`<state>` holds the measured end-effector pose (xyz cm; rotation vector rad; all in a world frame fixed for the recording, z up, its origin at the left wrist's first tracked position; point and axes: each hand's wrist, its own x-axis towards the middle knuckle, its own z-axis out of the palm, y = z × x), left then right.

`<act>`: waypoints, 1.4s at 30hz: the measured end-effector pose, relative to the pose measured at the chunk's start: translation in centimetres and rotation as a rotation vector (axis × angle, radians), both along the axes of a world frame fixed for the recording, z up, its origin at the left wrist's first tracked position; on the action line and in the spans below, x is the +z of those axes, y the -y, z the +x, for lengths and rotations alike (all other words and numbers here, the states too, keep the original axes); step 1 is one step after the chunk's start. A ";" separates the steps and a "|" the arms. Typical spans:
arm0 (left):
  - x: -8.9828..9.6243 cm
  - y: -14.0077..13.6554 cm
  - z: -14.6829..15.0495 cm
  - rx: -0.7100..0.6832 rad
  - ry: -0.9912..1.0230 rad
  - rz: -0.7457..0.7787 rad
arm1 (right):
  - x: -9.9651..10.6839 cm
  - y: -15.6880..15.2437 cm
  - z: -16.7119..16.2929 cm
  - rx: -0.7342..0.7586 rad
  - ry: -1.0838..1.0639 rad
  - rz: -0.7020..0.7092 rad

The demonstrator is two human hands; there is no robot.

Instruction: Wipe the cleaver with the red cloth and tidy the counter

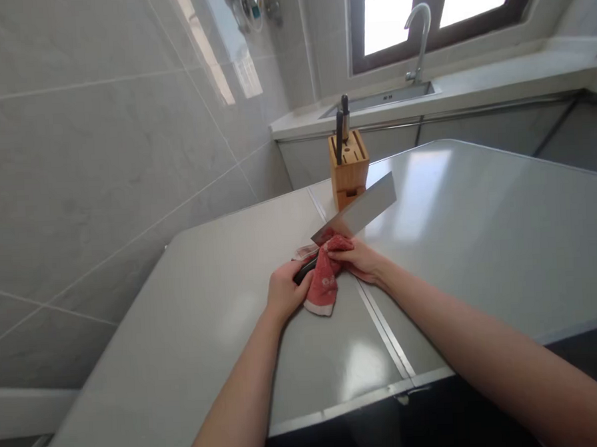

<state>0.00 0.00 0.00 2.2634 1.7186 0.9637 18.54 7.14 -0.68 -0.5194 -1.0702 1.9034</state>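
Observation:
My left hand (286, 292) is closed round the black handle of a cleaver (362, 210). The broad steel blade points up and to the right, above the table. A red cloth (324, 282) with a pale edge is draped over the handle end of the blade and hangs down on the near side. With its fingers closed, my right hand (359, 259) pinches the cloth beside the base of the blade. Part of the handle is hidden by the cloth and my left fingers.
A wooden knife block (350, 171) with black-handled tools stands just behind the blade. The folding table (221, 274) has a metal seam down its middle. A tiled wall (108, 127) rises at left. Beyond are a counter with a sink (387, 99), a faucet (423, 37) and a window.

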 end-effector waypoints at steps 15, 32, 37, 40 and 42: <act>0.3 -0.2 -0.1 -0.089 -0.100 0.240 | 0.1 0.3 0.4 0.139 0.054 0.007; 0.5 0.0 -0.1 0.033 -0.208 0.340 | 0.1 -0.1 0.5 0.108 -0.051 0.035; 0.4 0.0 -0.2 0.050 -0.185 0.348 | 0.0 -0.2 0.5 0.087 -0.037 -0.014; 0.3 0.0 -0.3 0.069 -0.153 0.341 | 0.0 -0.3 0.5 0.063 -0.059 -0.029; 0.3 -0.1 -0.4 0.072 -0.127 0.338 | 0.1 -0.4 0.5 0.061 -0.066 -0.025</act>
